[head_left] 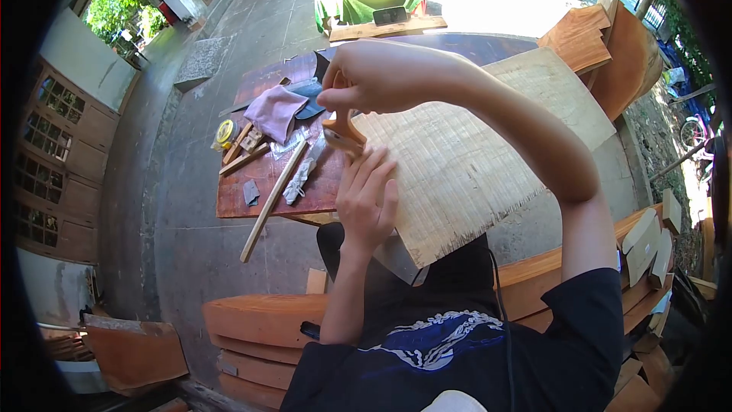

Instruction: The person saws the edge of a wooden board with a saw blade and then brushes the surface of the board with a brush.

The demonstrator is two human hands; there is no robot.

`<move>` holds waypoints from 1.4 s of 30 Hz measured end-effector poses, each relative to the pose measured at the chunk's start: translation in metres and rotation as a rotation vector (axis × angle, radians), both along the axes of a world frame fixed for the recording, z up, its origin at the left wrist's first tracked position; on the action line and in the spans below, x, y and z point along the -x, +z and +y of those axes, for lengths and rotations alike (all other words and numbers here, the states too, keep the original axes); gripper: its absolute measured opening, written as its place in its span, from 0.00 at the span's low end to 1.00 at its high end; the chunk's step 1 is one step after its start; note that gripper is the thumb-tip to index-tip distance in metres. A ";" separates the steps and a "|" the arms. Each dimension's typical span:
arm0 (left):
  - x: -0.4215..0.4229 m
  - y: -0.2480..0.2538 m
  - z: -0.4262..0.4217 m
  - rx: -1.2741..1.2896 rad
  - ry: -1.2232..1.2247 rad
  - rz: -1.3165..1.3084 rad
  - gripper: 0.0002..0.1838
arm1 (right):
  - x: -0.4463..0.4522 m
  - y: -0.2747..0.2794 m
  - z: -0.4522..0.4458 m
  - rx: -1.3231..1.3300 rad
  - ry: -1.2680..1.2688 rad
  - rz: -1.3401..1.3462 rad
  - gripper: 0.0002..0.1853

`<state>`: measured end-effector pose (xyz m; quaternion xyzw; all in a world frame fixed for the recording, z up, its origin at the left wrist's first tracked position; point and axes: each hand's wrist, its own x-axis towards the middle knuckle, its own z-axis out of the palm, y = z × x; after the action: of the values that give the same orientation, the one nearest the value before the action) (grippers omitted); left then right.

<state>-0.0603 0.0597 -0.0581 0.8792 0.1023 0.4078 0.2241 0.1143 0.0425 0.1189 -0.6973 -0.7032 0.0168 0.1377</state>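
Note:
My right hand is raised over the near-left part of the board, wrist bent and fingers curled closed around the upper end of a small curved wooden piece. The lower part of that piece shows pale orange-brown; its exact kind is unclear. Below it, my left hand lies palm down with fingers stretched and the thumb apart. Its fingertips reach the foot of the piece, at the left edge of a large pale plywood board. The board's near edge looks rough and splintered.
Left of my hands, the reddish table holds a pink cloth, a tape roll, wood strips and a long wooden stick overhanging its edge. Curved wooden parts are stacked near me. A phone stands beyond the table.

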 end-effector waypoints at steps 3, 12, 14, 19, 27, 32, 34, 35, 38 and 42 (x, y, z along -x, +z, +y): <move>-0.002 -0.007 -0.001 0.015 -0.005 -0.077 0.13 | 0.000 -0.001 0.004 0.027 -0.017 -0.040 0.19; 0.000 -0.007 0.001 -0.006 -0.007 -0.104 0.11 | -0.023 0.002 -0.004 0.083 0.023 0.417 0.20; -0.001 -0.007 0.000 -0.001 -0.003 -0.107 0.11 | -0.052 -0.010 -0.007 0.028 -0.024 0.122 0.20; -0.001 -0.007 0.000 0.013 0.008 -0.110 0.11 | -0.085 -0.005 -0.044 -0.023 -0.078 0.090 0.19; -0.003 -0.005 -0.002 0.008 0.014 -0.120 0.12 | -0.158 -0.012 -0.073 -0.056 -0.405 -0.001 0.18; -0.003 -0.005 -0.003 0.004 0.018 -0.115 0.12 | -0.201 -0.033 -0.089 -0.185 -0.441 -0.147 0.20; -0.004 -0.005 -0.003 -0.001 0.015 -0.114 0.13 | -0.210 -0.039 -0.092 -0.198 -0.454 -0.150 0.20; -0.004 -0.005 -0.002 -0.001 0.014 -0.115 0.13 | -0.202 -0.020 -0.090 -0.103 -0.419 0.068 0.20; -0.004 -0.006 -0.003 0.004 0.011 -0.114 0.13 | -0.222 -0.010 -0.097 0.027 -0.521 0.109 0.19; -0.006 -0.006 -0.001 -0.006 0.008 -0.120 0.13 | -0.263 -0.016 -0.108 -0.073 -0.609 0.034 0.19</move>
<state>-0.0545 0.0587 -0.0637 0.8535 0.0908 0.4608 0.2255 0.3769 -0.0658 0.1031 -0.8701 -0.4597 -0.0388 0.1733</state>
